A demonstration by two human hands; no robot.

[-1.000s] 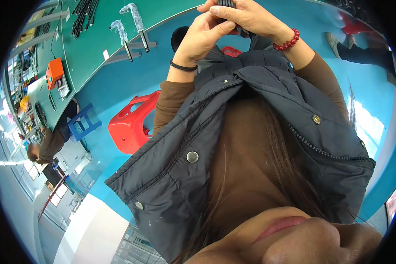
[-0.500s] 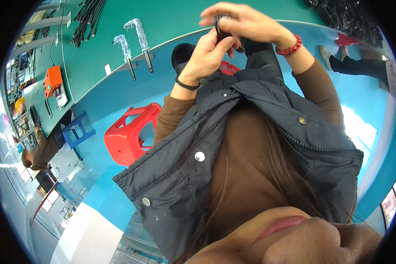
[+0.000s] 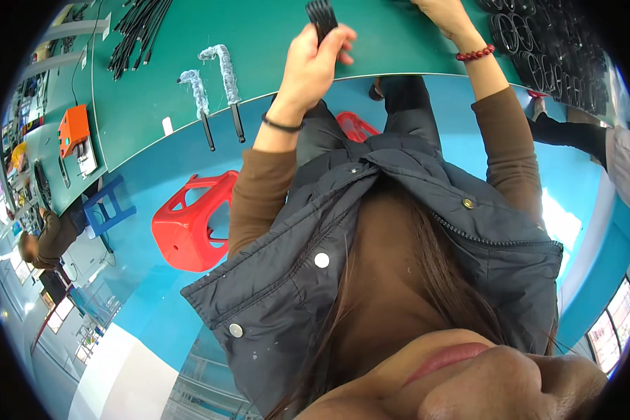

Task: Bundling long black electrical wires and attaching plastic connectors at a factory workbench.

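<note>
My left hand [image 3: 311,68] is closed around a folded bundle of black cable [image 3: 322,19], held over the green table [image 3: 273,56] beyond its near edge. The bundle's ribbed end points up and away from me. At the top of the view, my right hand [image 3: 446,14] reaches far over the table, apart from the left. Its fingers are mostly cut off by the picture's edge. Something dark shows near them, too little to name. To the right of it lie many black coiled cables [image 3: 532,42] in rows.
Loose black cables [image 3: 138,35] lie at the far left. Two film-wrapped bent rods [image 3: 224,70] with black ends jut over the table's edge. A red stool [image 3: 189,231], a blue stool [image 3: 108,206] and an orange device [image 3: 74,130] are left. People [image 3: 57,238] are at both sides.
My hands were together on the black cable over my lap. They have parted: the left has risen over the table with the bundle, the right has let go and reached far forward.
</note>
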